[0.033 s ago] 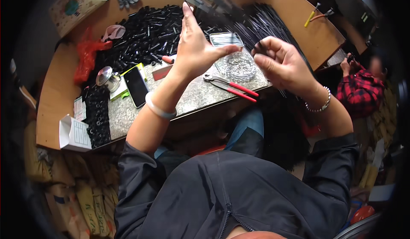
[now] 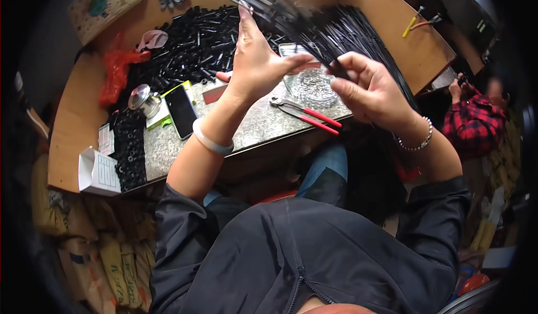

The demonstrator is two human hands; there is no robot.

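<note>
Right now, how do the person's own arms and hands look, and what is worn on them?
Both forearms are bare, with dark jacket sleeves pushed up near the elbows. The left hand has a smooth pale bangle on its wrist. The right hand has a silver beaded bracelet. No gloves.

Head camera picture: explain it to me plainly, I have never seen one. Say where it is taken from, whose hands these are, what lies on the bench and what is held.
The camera sits on a person's head and looks down, so the rim bends. Both bare hands are that person's own. The left hand is raised and open, its fingers up among thin black rods. The right hand pinches a small black piece. On the stone-topped bench lie red-handled pliers, a clear dish, a phone, a small metal pot and a heap of short black tubes. Another person in a red checked shirt sits at the right.
</note>
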